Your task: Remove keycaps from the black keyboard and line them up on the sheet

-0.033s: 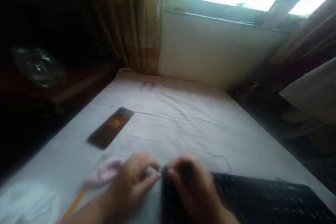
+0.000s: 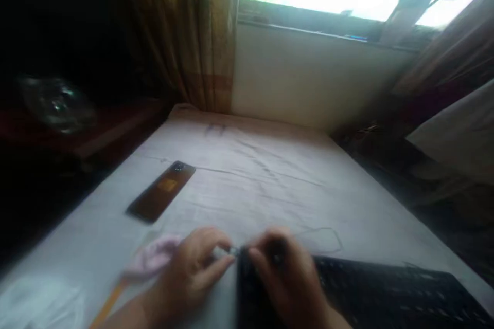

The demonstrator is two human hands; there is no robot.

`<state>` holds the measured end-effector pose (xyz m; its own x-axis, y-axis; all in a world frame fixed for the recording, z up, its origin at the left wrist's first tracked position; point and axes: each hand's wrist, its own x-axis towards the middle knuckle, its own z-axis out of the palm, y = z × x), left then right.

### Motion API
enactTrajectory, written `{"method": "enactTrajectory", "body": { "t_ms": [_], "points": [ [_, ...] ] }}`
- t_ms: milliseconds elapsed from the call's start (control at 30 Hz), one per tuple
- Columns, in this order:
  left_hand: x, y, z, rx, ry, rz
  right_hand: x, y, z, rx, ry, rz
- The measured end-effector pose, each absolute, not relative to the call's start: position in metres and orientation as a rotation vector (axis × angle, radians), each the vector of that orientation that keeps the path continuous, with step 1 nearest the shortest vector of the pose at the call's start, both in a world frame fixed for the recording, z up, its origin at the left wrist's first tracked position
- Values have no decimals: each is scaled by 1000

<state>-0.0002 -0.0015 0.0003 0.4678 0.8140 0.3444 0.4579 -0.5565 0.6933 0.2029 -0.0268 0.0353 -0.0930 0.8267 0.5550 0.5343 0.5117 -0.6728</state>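
Note:
My left hand (image 2: 193, 267) pinches a small shiny piece (image 2: 233, 251) between thumb and forefinger. Right beside it, my right hand (image 2: 285, 272) is closed, thumb and forefinger meeting a small dark piece that nearly touches the shiny one. Blur hides what either piece is. A dark rounded shape (image 2: 278, 254) shows within the curl of my right fingers. Beneath that hand lies a black keyboard (image 2: 386, 290), its left end partly covered. Close to my left wrist are a crumpled pink cloth (image 2: 156, 256) and an orange-yellow strip (image 2: 108, 304).
A brown-backed phone (image 2: 161, 193) lies on the pale bedsheet (image 2: 247, 185), left of centre. Whitish translucent plastic (image 2: 42, 300) fills the near left corner. A thin cord loop (image 2: 335, 236) is behind the keyboard. Curtain (image 2: 204, 36) and window stand at the back.
The view has shifted very slightly, so the background sits a little lower and further left. Both hands keep the same hold.

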Motion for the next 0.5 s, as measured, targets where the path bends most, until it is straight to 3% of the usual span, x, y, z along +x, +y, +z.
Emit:
{"method": "enactTrajectory", "body": {
  "t_ms": [200, 367, 500],
  "points": [
    [1, 29, 14, 2342, 1074, 1045, 242, -21, 51, -1216, -1785, 182],
    [11, 123, 37, 2373, 1382, 806, 273, -10, 71, -1234, -1724, -70],
    [18, 186, 29, 2387, 1540, 730, 289, -9, 84, -1217, -1722, -137]
  ]
}}
